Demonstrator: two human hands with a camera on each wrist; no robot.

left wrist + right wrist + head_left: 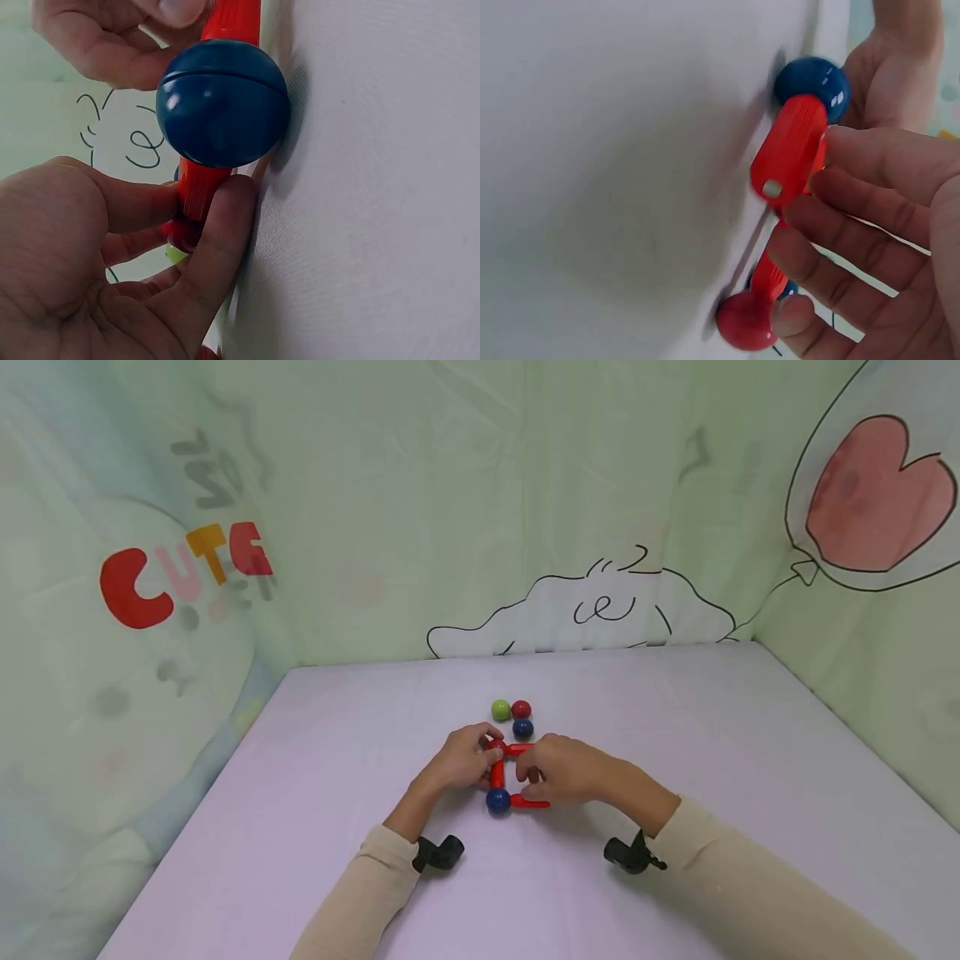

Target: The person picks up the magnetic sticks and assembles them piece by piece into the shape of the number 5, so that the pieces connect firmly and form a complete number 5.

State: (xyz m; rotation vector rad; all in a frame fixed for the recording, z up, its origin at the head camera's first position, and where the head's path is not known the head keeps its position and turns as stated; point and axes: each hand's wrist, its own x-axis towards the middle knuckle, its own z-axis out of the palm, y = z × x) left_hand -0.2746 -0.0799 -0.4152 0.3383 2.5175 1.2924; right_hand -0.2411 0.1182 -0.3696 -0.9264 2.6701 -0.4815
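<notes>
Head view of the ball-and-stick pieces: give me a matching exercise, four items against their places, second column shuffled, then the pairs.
Items:
1. green ball
2. loose red ball
3. blue ball on the frame
4. left hand

Places:
A. at the near corner, joining two red sticks
B. far left of the loose cluster
C. gripping the upright red stick
D. right beside the green ball, behind a loose blue ball

Pairs: 1-B, 2-D, 3-A, 4-C

Three red sticks (497, 772), two blue balls (498, 801), two red balls (521, 709), one green ball (501, 710), two hands (459, 760)
</notes>
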